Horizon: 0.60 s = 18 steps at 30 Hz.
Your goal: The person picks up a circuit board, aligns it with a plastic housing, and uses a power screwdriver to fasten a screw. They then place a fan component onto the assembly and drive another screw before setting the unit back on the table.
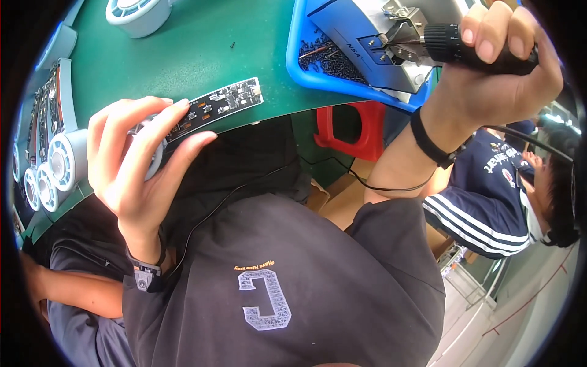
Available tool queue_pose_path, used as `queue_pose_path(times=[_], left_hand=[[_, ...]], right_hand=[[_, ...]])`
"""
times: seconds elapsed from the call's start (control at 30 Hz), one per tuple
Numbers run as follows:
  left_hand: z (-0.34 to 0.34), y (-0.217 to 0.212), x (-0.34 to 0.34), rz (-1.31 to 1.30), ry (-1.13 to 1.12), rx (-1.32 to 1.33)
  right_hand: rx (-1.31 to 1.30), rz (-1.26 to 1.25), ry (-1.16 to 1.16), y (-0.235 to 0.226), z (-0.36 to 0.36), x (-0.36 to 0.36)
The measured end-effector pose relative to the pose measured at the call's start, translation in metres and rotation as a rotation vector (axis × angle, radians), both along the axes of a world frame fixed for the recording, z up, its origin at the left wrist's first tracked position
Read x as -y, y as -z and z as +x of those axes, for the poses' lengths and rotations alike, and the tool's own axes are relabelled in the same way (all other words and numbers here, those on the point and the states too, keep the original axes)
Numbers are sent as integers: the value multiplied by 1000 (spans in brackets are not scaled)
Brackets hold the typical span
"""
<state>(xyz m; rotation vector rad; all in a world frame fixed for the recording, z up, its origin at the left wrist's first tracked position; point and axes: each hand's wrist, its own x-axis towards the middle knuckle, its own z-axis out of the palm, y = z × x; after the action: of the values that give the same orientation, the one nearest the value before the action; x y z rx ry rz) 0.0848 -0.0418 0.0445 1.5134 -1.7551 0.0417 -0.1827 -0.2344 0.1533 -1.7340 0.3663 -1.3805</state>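
Note:
My left hand is closed around a long, narrow device with a rounded pale housing end and a black circuit board along its exposed face. The board points toward the right, over the table's near edge. At the upper right, my right hand grips a black electric screwdriver, held roughly level. Its bit end reaches into the metal jaws of a grey screw feeder; the very tip is hard to make out. The feeder stands in a blue tray beside many small black screws.
Several pale-blue housings line the green table at left, some with boards. Another round-ended housing lies at the far side. Below the tray is a red stool. A cord runs toward my right wrist. People sit on both sides.

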Motion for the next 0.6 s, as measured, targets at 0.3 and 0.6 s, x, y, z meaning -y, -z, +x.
queue_pose_path(times=[0.3, 0.6], left_hand=[[1, 4, -2, 34, -22, 0], [4, 3, 2, 34, 5, -35]], right_hand=[[114, 236, -153, 16, 13, -54], [-366, -445, 554, 47, 52, -81]])
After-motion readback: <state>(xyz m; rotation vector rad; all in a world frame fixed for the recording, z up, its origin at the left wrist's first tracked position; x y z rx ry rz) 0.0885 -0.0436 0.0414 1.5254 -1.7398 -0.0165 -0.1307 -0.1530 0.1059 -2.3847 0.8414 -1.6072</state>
